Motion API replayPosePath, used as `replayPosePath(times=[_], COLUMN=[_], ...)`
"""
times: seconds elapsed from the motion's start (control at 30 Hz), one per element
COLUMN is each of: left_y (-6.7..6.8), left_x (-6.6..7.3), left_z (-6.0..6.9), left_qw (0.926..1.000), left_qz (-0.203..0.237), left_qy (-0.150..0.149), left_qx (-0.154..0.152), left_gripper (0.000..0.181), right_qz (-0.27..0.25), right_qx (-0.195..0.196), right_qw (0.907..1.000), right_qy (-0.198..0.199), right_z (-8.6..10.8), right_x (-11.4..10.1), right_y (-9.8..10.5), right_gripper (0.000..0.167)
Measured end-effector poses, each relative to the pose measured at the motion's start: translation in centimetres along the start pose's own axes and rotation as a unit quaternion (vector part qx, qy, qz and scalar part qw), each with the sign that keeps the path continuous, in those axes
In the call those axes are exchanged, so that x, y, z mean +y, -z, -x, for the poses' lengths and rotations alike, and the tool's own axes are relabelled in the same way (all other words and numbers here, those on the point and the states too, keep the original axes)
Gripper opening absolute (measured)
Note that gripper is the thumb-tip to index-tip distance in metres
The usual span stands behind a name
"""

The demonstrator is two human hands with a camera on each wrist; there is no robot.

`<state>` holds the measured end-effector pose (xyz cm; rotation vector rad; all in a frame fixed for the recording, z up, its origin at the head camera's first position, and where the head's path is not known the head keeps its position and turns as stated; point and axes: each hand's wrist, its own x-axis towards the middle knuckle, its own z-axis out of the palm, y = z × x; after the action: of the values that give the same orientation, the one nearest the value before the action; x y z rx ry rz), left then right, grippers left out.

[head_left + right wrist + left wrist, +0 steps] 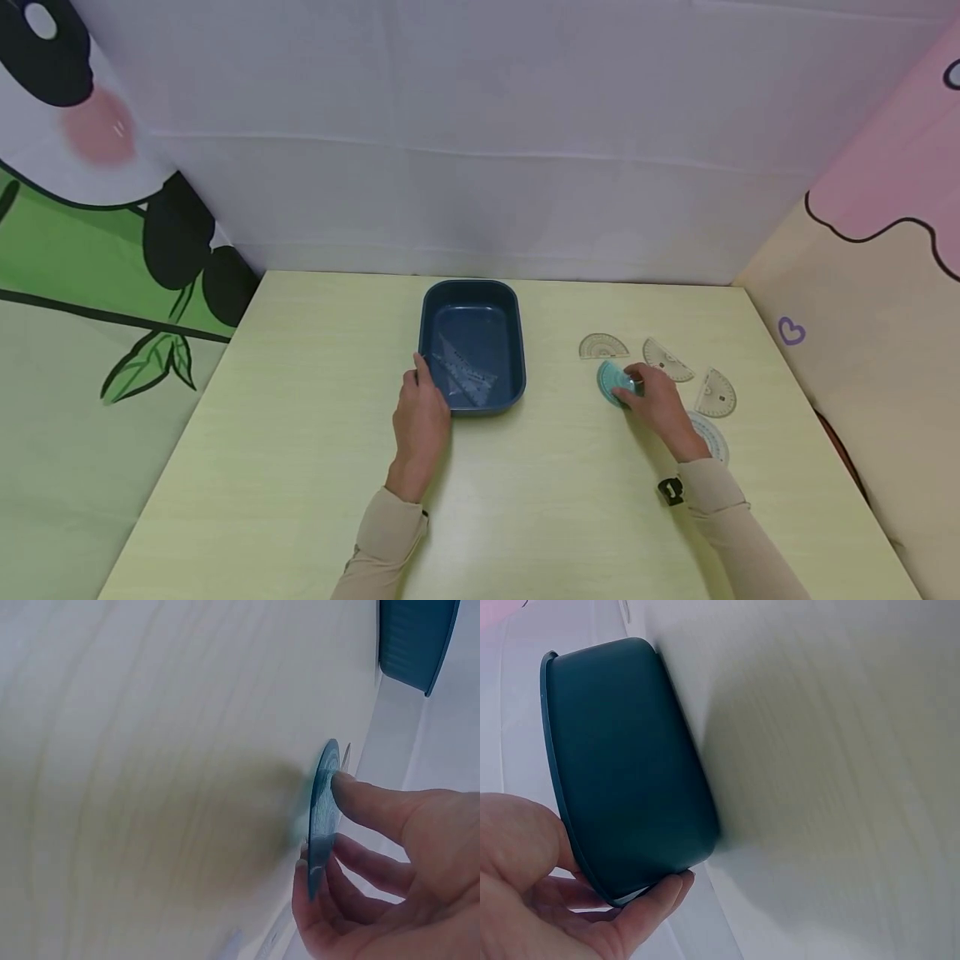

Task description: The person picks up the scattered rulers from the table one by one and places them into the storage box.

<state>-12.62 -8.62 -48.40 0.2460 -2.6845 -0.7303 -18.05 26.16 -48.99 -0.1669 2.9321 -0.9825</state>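
Note:
A dark blue rectangular tray stands on the table, with clear set squares or rulers inside it. My left hand grips the tray's near left corner; in the left wrist view the fingers and thumb of the left hand hold the rim of the tray. On the right, my right hand pinches a teal protractor. The right wrist view shows the right hand with its thumb on the face of the teal protractor and fingers behind, the protractor tilted up from the table.
Around the right hand lie several clear protractors: one behind, one to its upper right, one farther right and a bluish one partly under the wrist. A white cloth wall rises behind the table.

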Motion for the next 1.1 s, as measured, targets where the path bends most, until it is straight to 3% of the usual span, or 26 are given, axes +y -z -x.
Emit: replayPosePath(times=[0.73,1.1], left_y=[-0.16,-0.34], left_x=[0.00,-0.16], left_z=[-0.12,-0.22], left_qw=[1.0000,1.0000], left_qz=[-0.004,-0.002], left_qy=[0.005,0.003], left_qx=[0.001,-0.002], left_gripper=[0.052,0.052], right_qz=[-0.041,-0.055], right_qx=[-0.010,0.008], right_qw=[0.9991,0.9984], right_qy=[-0.008,0.003], right_z=[-0.24,-0.50], right_x=[0.25,-0.26], right_y=[0.50,0.61], right_gripper=[0.028,0.026])
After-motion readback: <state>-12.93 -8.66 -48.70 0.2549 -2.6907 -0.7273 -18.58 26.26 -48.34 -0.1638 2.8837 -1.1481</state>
